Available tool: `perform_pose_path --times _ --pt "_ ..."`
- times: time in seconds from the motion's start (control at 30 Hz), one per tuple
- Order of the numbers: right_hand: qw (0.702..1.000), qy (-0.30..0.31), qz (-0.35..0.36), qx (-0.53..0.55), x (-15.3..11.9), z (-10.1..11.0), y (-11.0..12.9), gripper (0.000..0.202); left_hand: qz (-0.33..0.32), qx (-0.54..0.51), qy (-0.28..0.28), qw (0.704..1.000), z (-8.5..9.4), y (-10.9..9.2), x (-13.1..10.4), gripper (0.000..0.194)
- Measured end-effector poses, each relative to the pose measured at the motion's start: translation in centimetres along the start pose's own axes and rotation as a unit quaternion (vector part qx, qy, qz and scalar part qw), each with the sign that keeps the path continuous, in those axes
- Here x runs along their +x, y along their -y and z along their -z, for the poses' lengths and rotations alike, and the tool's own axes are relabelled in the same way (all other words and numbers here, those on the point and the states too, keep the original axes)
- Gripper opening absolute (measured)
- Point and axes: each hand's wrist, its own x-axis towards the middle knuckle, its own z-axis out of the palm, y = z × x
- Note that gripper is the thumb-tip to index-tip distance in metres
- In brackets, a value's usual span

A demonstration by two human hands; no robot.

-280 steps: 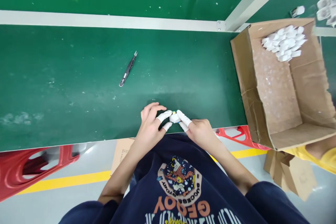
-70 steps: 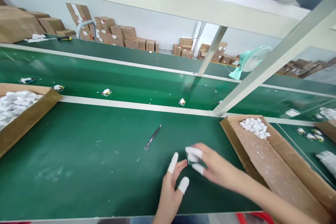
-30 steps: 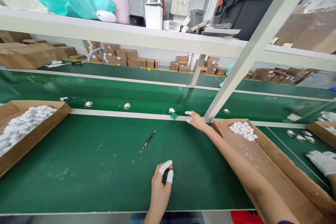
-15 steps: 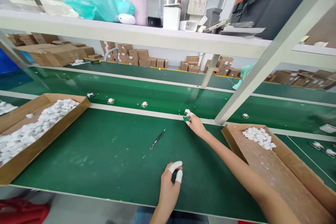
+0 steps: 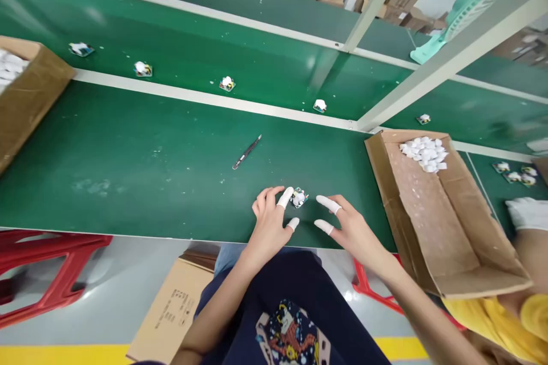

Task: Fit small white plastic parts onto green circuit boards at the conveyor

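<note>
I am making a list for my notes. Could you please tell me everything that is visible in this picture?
small board part: 1, white and green, on the near table between the hands
tweezers: 1, black, on the near table
table: 1, green, in front of the person
small assemblies: about 5, white and green, in a row on the belt behind
open carton: 1, brown, right
white pieces: many, at the carton's far end
second carton: 1, brown, far left
fan: 1, mint green, top right
stool: 1, red, lower left
left hand: white finger cots, index tip touching the part
right hand: white finger cots, open, beside the part
</note>
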Motion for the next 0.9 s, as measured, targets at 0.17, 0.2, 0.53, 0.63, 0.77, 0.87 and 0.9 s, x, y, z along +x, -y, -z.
perform_pose_path --times 0.17,0.2,0.53,0.63,0.77,0.87,0.9 --pt "0.993 -0.036 -0.109 -0.004 1.1 -3.2 1.2 0.057 -0.006 0.046 0.030 0.998 -0.1 -0.5 0.5 0.056" --pt "0.992 -0.034 -0.118 -0.015 1.8 -3.6 1.5 0.056 -0.007 0.051 0.033 0.998 -0.2 -0.5 0.6 0.055" --pt "0.989 -0.002 -0.143 0.046 5.0 -4.2 0.4 0.021 0.010 0.074 0.029 0.997 -1.0 -0.8 0.9 0.043" --pt "0.985 -0.008 -0.152 0.079 5.0 -4.3 -0.1 0.019 0.012 0.096 0.008 0.995 -1.3 -0.9 1.2 0.036" --pt "0.982 0.023 -0.159 0.100 5.5 -4.4 -0.2 0.021 -0.010 0.127 -0.025 0.992 -1.4 -0.6 1.7 0.026" --pt "0.981 0.015 -0.181 0.067 5.7 -4.8 0.2 0.021 -0.010 0.155 -0.042 0.987 -1.4 -0.3 2.0 0.030" --pt "0.982 0.008 -0.181 0.062 5.6 -4.8 0.5 0.020 -0.005 0.167 -0.047 0.985 -1.4 -0.2 2.1 0.032"
